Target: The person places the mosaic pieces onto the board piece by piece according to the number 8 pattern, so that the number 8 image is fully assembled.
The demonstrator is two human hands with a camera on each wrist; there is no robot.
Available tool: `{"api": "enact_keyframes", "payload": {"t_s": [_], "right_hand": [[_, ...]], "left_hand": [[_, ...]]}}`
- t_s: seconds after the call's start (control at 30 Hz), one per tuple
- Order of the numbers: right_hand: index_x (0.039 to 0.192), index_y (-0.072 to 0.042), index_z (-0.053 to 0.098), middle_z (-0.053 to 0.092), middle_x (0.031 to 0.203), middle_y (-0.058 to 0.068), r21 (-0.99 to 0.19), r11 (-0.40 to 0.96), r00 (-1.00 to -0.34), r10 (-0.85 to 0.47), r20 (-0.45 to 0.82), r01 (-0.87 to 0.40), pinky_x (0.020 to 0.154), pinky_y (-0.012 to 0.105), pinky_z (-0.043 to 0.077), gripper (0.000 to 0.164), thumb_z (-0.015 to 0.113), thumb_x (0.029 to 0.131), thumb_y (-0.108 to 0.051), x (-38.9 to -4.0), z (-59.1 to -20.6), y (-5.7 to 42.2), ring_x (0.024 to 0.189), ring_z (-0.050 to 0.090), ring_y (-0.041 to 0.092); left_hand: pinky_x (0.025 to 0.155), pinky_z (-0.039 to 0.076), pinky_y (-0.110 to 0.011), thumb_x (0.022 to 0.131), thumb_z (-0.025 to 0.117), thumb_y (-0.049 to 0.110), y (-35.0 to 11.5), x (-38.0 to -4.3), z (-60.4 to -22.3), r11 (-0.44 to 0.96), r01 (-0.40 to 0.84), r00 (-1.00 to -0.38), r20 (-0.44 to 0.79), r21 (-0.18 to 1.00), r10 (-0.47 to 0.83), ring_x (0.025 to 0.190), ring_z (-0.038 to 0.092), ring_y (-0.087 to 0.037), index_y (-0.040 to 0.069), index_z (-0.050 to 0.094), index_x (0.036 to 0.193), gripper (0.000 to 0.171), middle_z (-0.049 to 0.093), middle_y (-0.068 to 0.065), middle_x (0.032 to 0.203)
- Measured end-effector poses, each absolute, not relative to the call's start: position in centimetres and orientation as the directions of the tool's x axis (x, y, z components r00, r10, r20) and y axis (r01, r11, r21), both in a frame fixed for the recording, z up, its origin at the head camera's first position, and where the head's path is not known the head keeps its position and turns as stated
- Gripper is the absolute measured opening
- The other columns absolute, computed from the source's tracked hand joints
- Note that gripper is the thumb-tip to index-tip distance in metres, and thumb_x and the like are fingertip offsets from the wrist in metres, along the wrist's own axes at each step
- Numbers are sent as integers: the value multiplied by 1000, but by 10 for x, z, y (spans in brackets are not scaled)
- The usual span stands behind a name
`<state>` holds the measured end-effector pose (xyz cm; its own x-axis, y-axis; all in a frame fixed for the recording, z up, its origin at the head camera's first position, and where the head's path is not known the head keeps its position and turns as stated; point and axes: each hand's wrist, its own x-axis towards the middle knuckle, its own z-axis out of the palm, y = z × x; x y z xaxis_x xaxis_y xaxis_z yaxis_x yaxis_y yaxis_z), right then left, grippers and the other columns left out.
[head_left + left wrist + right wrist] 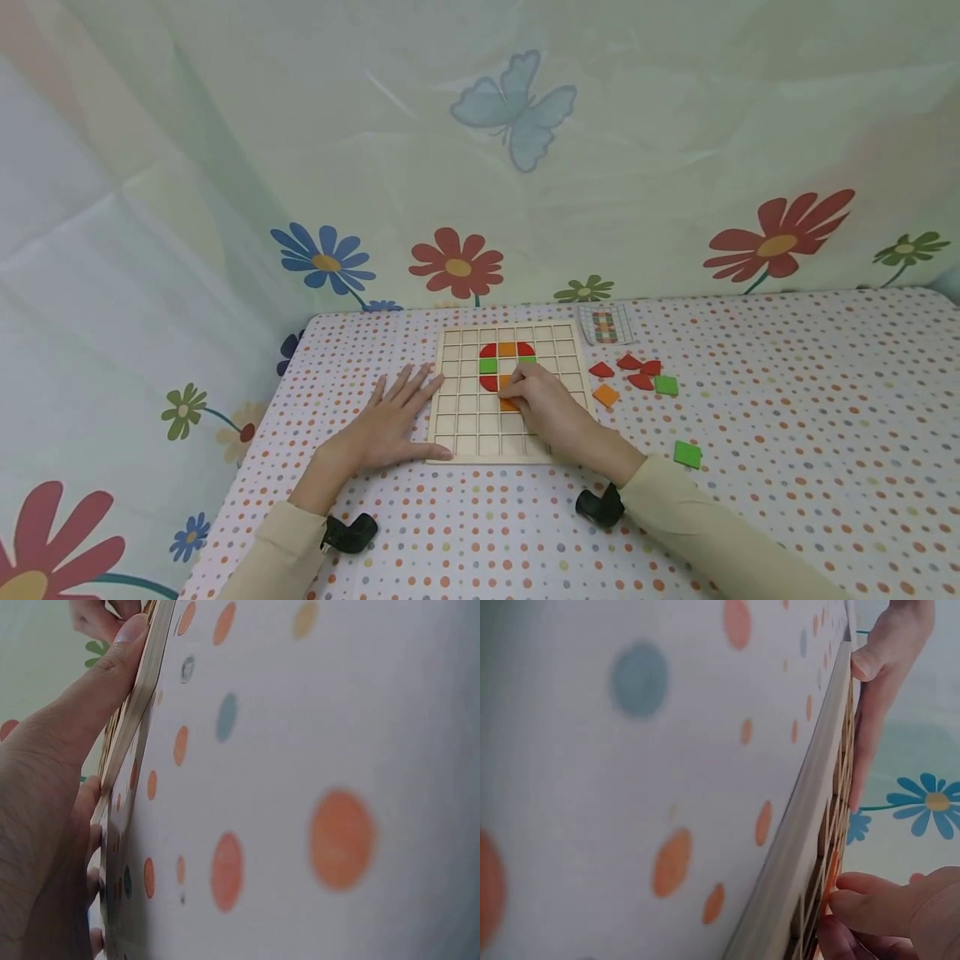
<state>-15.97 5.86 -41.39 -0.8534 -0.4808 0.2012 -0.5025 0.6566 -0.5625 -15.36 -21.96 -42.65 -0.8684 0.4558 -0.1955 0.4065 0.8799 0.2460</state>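
Note:
A wooden grid board (467, 425) lies on the table, its upper middle cells filled with red rounded-corner tiles (489, 349), green square tiles (488, 366) and orange square tiles (507, 349). My right hand (555, 412) reaches over the board's right side. Its curled fingers pinch at an orange square tile (507, 406) low in the pattern, partly covering it; the orange edge (830, 879) shows at the fingertips in the right wrist view. My left hand (390, 427) lies with spread, straight fingers against the left edge, its thumb (112, 671) on the near left corner.
Right of the board lie several loose red tiles (602, 369), an orange tile (606, 395) and two green tiles (666, 385), one nearer me. A printed pattern card (622, 325) rests by the board's far right corner. Behind the dotted table (787, 433) hangs a flowered curtain (645, 167).

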Motion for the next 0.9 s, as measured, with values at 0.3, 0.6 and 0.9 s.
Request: {"api": "enact_keyframes", "payload": {"t_s": [0.3, 0.6, 0.9], "right_hand": [[119, 4, 76, 67, 106, 8, -653, 617, -857, -505, 100, -440, 81, 28, 57, 25, 68, 95, 9, -157, -403, 77, 93, 61, 18], [113, 2, 77, 66, 114, 14, -576, 683, -871, -480, 110, -449, 75, 36, 57, 23, 69, 92, 10, -170, -391, 146, 96, 64, 27], [104, 6, 78, 65, 101, 14, -490, 798, -924, -379, 41, -349, 69, 37, 54, 21, 77, 84, 11, -174, -396, 204, 87, 61, 28]], "left_hand": [[127, 3, -64, 88, 64, 77, -221, -154, -430, 872, 416, -861, -197, 258, 469, 162, -1, -35, 19, 16, 170, 111, 5, -7, 177], [127, 3, -63, 87, 63, 78, -219, -155, -430, 879, 412, -868, -192, 240, 459, 162, 0, -34, 20, 15, 170, 112, 5, -5, 177], [127, 2, -63, 87, 64, 77, -219, -155, -430, 878, 414, -870, -179, 239, 459, 162, 1, -36, 20, 18, 170, 111, 6, -6, 177]]}}
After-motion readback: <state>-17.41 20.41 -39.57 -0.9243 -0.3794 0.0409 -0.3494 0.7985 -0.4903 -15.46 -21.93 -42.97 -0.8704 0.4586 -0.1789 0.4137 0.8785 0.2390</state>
